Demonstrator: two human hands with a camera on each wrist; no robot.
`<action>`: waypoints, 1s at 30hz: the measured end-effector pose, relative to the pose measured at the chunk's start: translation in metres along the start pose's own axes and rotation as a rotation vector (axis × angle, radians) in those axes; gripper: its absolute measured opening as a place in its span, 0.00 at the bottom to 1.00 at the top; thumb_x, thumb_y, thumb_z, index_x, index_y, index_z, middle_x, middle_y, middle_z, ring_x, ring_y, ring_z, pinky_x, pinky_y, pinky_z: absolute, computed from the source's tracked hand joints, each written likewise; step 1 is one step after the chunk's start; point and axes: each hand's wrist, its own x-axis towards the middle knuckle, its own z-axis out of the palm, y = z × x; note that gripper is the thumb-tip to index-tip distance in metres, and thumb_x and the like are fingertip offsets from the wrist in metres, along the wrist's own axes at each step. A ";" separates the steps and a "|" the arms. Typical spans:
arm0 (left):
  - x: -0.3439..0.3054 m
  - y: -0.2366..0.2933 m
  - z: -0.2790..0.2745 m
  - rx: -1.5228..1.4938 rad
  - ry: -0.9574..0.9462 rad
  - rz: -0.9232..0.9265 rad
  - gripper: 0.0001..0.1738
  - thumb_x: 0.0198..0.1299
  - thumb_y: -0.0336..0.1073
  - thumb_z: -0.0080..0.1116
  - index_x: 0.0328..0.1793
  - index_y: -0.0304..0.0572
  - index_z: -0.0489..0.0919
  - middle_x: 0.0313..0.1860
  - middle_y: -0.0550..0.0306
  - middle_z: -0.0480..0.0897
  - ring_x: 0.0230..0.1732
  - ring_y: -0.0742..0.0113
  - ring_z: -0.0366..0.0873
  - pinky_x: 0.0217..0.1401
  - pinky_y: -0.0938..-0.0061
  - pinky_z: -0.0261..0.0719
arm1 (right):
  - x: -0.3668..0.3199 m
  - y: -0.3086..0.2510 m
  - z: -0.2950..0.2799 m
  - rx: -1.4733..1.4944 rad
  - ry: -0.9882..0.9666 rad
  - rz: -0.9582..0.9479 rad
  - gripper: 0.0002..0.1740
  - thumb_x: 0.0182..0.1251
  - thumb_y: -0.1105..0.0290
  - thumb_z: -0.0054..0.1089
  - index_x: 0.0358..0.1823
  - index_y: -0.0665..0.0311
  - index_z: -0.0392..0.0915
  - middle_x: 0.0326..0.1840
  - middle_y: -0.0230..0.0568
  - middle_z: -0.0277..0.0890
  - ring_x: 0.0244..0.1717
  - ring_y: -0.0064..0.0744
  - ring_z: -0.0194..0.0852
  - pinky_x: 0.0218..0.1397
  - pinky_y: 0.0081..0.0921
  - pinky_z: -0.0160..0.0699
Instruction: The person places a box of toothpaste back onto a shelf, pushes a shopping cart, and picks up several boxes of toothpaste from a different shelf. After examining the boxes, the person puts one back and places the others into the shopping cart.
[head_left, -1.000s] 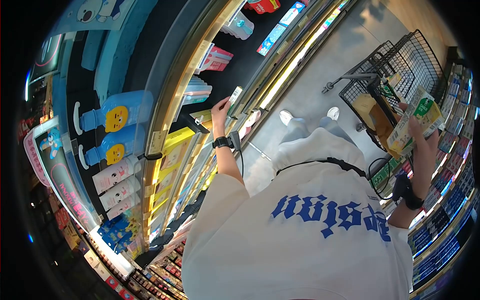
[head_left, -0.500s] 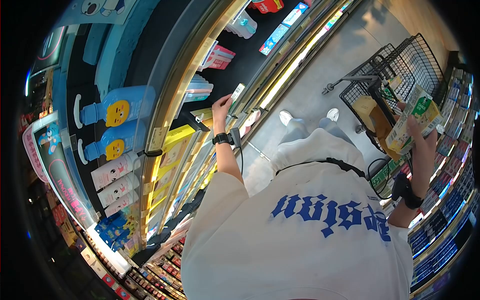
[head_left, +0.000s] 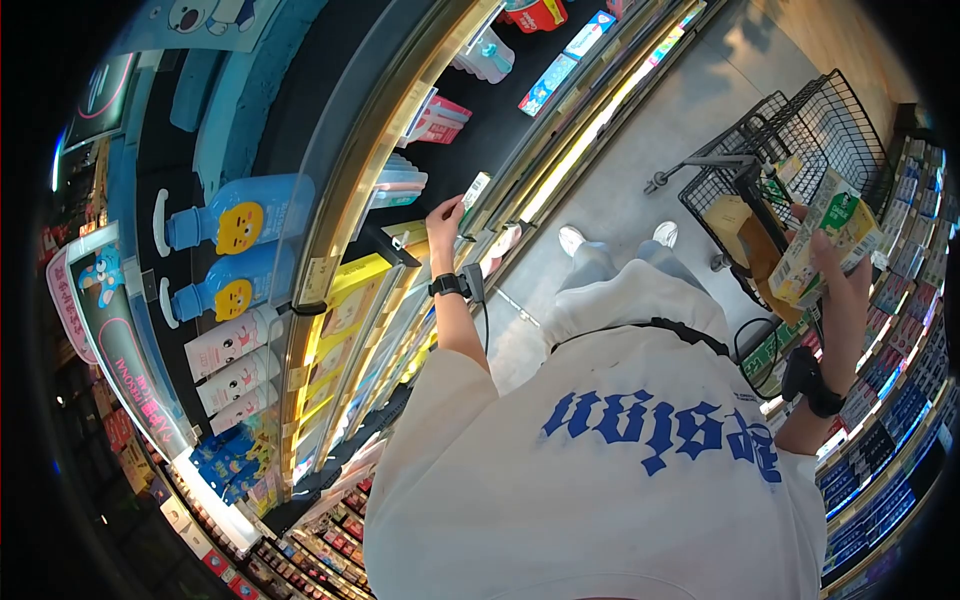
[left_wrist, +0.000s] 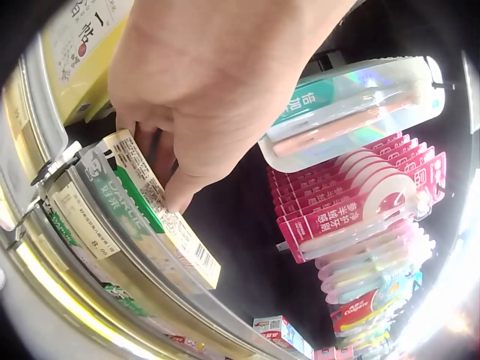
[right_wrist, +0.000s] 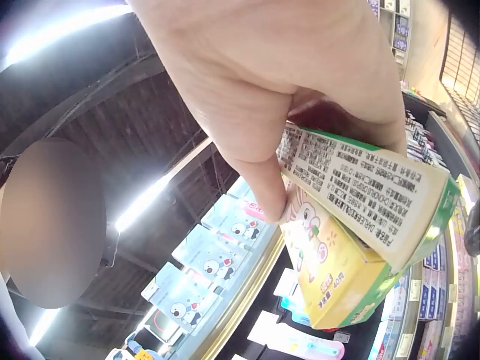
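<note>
At the shelf's front edge, my left hand (head_left: 443,225) pinches a toothpaste box (left_wrist: 169,206) between thumb and fingers. The box stands on its edge behind the clear shelf lip, its white side with small print and a barcode facing up and its green front lettered DARLIE. Out on the other side, my right hand (head_left: 848,285) grips two boxes together, held up near the cart. One is a white and green toothpaste box (right_wrist: 360,191) covered in print; against it lies a smaller yellow box (right_wrist: 334,266) with a cartoon figure. The right fingers are partly hidden behind the boxes.
Pink toothbrush packs (left_wrist: 352,202) hang beside the left hand, below a clear toothbrush case (left_wrist: 360,109). Blue pump bottles (head_left: 245,225) fill the shelf at left. A black wire shopping cart (head_left: 840,110) with a cardboard box (head_left: 728,212) stands in the aisle.
My left hand and its toothpaste box have shifted only slightly at the shelf edge. The right hand keeps hold of its two boxes in nearly the same place.
</note>
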 end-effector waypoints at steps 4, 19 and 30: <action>-0.002 0.003 0.001 -0.012 0.007 0.004 0.16 0.69 0.34 0.68 0.60 0.37 0.90 0.48 0.56 0.91 0.48 0.72 0.85 0.57 0.76 0.80 | -0.001 -0.005 0.004 0.003 -0.004 0.008 0.30 0.75 0.59 0.68 0.69 0.72 0.75 0.61 0.53 0.86 0.59 0.40 0.89 0.60 0.37 0.89; 0.006 -0.013 0.008 0.097 0.079 0.156 0.15 0.68 0.36 0.67 0.58 0.38 0.90 0.45 0.50 0.92 0.46 0.69 0.87 0.56 0.73 0.82 | -0.003 -0.005 0.004 0.028 0.005 0.015 0.30 0.74 0.60 0.69 0.69 0.73 0.74 0.61 0.53 0.86 0.57 0.40 0.89 0.60 0.35 0.88; -0.002 -0.007 0.021 0.267 0.183 0.221 0.23 0.65 0.42 0.70 0.64 0.40 0.87 0.55 0.40 0.89 0.55 0.46 0.88 0.62 0.62 0.82 | -0.001 -0.001 -0.001 0.052 -0.004 -0.002 0.30 0.74 0.61 0.69 0.69 0.73 0.73 0.61 0.54 0.86 0.57 0.39 0.89 0.58 0.36 0.89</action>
